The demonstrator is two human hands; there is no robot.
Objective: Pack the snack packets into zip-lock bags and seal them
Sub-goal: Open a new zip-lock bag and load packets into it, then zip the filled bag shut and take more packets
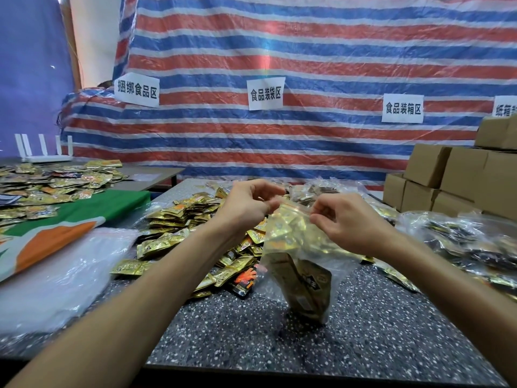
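A clear zip-lock bag (pixel 296 247) hangs upright over the speckled table (pixel 363 331), its bottom resting on the surface. Gold snack packets and a brown packet fill it. My left hand (pixel 249 204) pinches the left end of its top strip. At the right end of the same strip, my right hand (pixel 347 219) pinches with thumb and fingers. A heap of loose gold snack packets (pixel 190 231) lies just behind and left of the bag.
A stack of empty clear bags (pixel 56 275) lies at the left on a green and orange cloth (pixel 70 219). Filled bags (pixel 461 242) pile up at the right, cardboard boxes (pixel 447 177) behind them. More packets (pixel 56 180) cover the far-left table. A striped tarp hangs behind.
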